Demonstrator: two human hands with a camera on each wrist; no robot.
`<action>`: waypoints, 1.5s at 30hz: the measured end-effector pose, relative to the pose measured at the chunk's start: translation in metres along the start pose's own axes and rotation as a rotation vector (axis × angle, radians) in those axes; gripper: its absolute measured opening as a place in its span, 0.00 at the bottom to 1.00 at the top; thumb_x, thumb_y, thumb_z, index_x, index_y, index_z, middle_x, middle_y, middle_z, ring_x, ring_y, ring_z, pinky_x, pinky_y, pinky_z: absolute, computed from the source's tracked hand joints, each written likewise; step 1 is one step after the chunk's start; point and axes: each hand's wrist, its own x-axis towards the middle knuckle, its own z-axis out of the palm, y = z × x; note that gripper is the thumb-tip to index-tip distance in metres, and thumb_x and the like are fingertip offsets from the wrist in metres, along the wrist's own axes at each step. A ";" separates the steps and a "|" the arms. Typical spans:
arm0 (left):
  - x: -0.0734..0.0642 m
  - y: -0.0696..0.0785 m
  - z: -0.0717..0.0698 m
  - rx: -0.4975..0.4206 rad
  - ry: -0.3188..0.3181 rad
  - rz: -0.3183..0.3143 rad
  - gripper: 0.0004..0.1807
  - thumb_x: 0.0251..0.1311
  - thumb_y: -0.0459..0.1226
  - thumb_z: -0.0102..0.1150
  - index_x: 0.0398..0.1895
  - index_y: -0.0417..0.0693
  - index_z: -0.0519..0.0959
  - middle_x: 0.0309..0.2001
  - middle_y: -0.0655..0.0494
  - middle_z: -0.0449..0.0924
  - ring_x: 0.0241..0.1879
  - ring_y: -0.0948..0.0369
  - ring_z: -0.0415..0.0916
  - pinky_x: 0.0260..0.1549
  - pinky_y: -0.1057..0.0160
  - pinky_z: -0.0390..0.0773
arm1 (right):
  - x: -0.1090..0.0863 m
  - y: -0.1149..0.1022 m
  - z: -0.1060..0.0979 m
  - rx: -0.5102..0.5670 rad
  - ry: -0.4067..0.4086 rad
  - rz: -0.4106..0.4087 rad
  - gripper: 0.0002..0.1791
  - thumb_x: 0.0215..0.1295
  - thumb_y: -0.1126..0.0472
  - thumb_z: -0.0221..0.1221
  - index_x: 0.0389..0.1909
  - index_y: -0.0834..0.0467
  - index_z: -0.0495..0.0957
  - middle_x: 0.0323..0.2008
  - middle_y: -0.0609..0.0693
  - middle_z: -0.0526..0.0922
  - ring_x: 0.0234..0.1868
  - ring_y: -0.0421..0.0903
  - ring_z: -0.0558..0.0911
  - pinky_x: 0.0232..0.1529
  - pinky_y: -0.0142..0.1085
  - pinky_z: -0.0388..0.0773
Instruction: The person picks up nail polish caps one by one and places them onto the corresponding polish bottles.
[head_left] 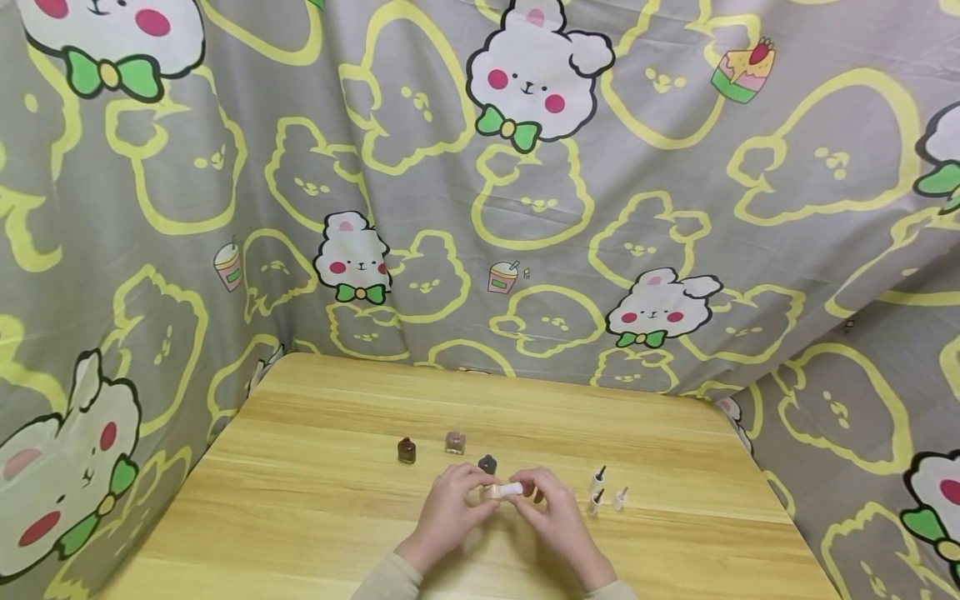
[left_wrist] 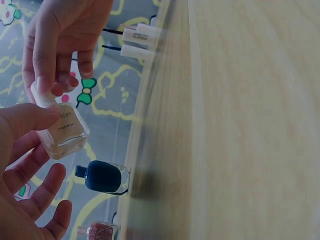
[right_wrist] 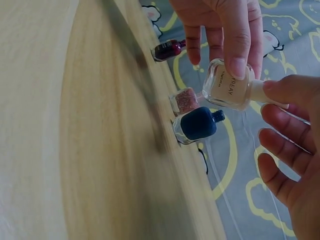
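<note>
Across the upper frame and down both sides of the head view, a grey curtain (head_left: 540, 192) with yellow outlines and white rabbits in green bows. Below, a wooden table (head_left: 300, 533) running off the bottom edge. At lower centre, the left hand (head_left: 450, 504), thumb and fingers pinching the body of a beige polish bottle (head_left: 490, 492); opposite, to the right, the right hand (head_left: 555, 504), pinching the white cap (head_left: 511, 489). Light sleeves (head_left: 390, 577) at the bottom edge. Beige polish bottle tipped on its side between the hands, raised off the tabletop, cap at its neck and pointing right. Behind, left of centre, three uncapped bottles standing: dark blue bottle (head_left: 487, 464) just beyond the left fingers, pink glitter bottle (head_left: 455, 443) farther up and left, dark red bottle (head_left: 407, 451) leftmost. Right of the hands, three white brush caps (head_left: 597, 482), standing brush upward, two brushes dark, one paler.
</note>
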 end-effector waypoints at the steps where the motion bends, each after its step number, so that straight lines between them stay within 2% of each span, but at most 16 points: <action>1: 0.000 0.000 0.000 0.001 0.001 0.003 0.14 0.48 0.41 0.73 0.40 0.58 0.85 0.39 0.68 0.83 0.42 0.66 0.76 0.44 0.62 0.75 | 0.000 0.000 0.000 -0.005 0.003 0.013 0.15 0.48 0.66 0.71 0.38 0.53 0.81 0.29 0.41 0.80 0.30 0.38 0.76 0.28 0.28 0.77; 13: -0.001 0.001 0.001 0.001 -0.006 0.006 0.14 0.47 0.40 0.73 0.39 0.57 0.85 0.39 0.68 0.83 0.41 0.67 0.75 0.45 0.60 0.74 | 0.001 -0.001 0.000 -0.054 0.017 0.118 0.11 0.45 0.63 0.73 0.29 0.53 0.81 0.25 0.35 0.79 0.27 0.30 0.74 0.28 0.27 0.77; 19: -0.001 0.002 0.000 0.014 -0.013 0.010 0.14 0.48 0.42 0.73 0.40 0.57 0.85 0.40 0.68 0.83 0.41 0.67 0.75 0.45 0.58 0.75 | 0.002 -0.004 0.001 -0.045 0.024 0.167 0.11 0.45 0.63 0.73 0.26 0.52 0.79 0.24 0.36 0.79 0.27 0.27 0.73 0.28 0.26 0.78; 27: -0.001 0.004 0.000 0.038 -0.023 0.019 0.13 0.49 0.44 0.72 0.40 0.57 0.84 0.40 0.68 0.83 0.42 0.66 0.76 0.46 0.56 0.75 | 0.002 -0.003 0.003 -0.065 0.069 0.150 0.13 0.46 0.63 0.73 0.20 0.51 0.76 0.20 0.36 0.75 0.24 0.26 0.69 0.24 0.24 0.74; 35: -0.001 0.006 -0.001 0.053 -0.024 0.026 0.13 0.49 0.44 0.72 0.39 0.57 0.84 0.40 0.68 0.83 0.43 0.66 0.77 0.47 0.53 0.76 | 0.002 -0.003 0.005 -0.110 0.073 0.126 0.15 0.50 0.62 0.71 0.18 0.49 0.71 0.18 0.32 0.65 0.22 0.26 0.61 0.20 0.23 0.65; 45: -0.001 0.005 -0.001 0.059 -0.027 0.027 0.13 0.49 0.44 0.72 0.39 0.56 0.84 0.39 0.68 0.83 0.43 0.66 0.76 0.47 0.53 0.77 | 0.003 -0.007 0.004 -0.099 0.053 0.165 0.15 0.51 0.62 0.70 0.18 0.50 0.71 0.17 0.34 0.66 0.21 0.26 0.62 0.19 0.23 0.66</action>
